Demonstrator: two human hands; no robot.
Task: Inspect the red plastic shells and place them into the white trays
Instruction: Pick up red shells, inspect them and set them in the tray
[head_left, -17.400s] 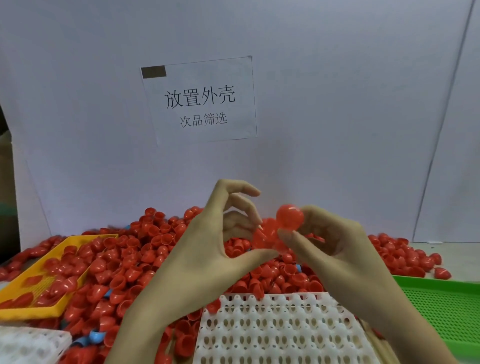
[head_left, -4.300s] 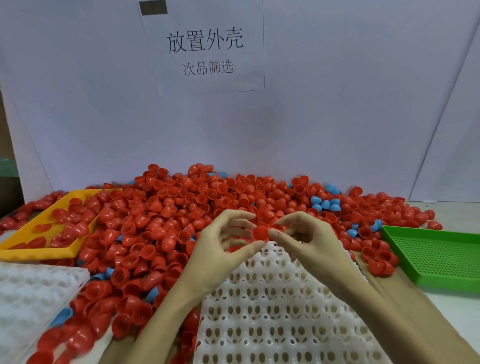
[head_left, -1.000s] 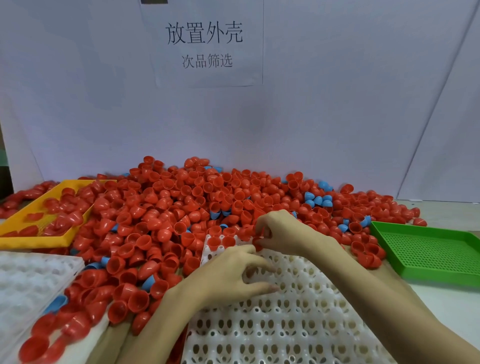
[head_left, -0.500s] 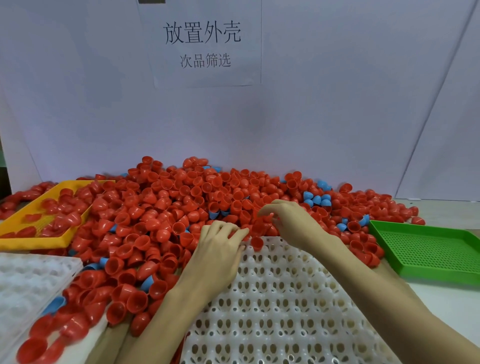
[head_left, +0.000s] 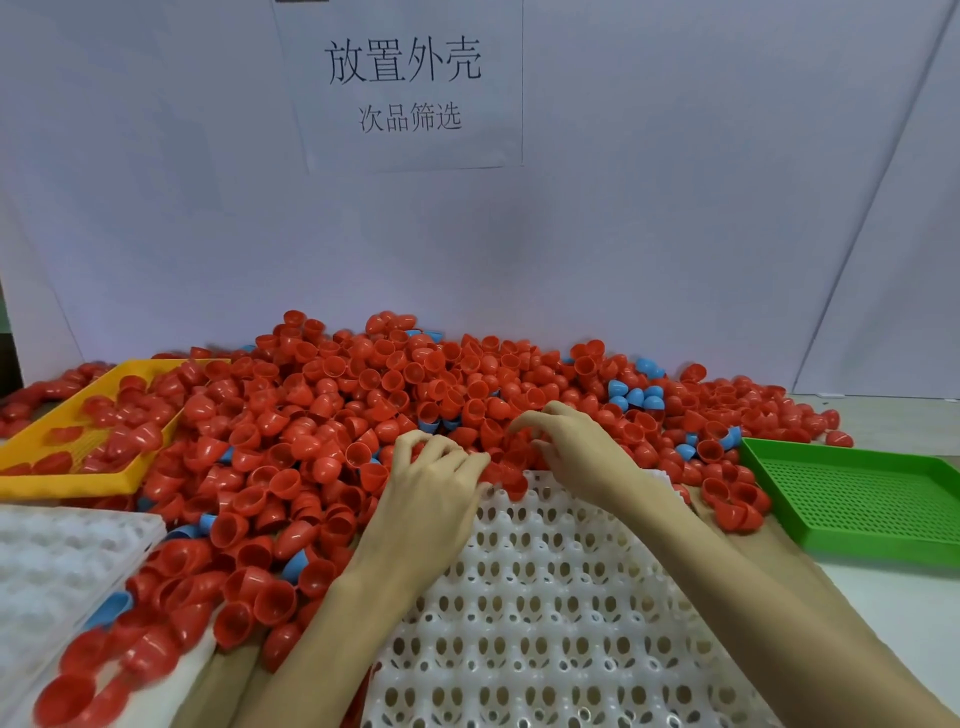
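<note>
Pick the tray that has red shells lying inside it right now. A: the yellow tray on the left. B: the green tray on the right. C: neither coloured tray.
A: the yellow tray at the left holds several red shells on its mesh floor, while the green tray at the right shows only bare mesh, with shells lying outside its near corner.

Plain pale backdrop (head_left: 675, 208) behind, creased at right; paper sign (head_left: 405, 88) with printed characters taped on; tabletop (head_left: 883, 592) possibly white; even, soft light.
</note>
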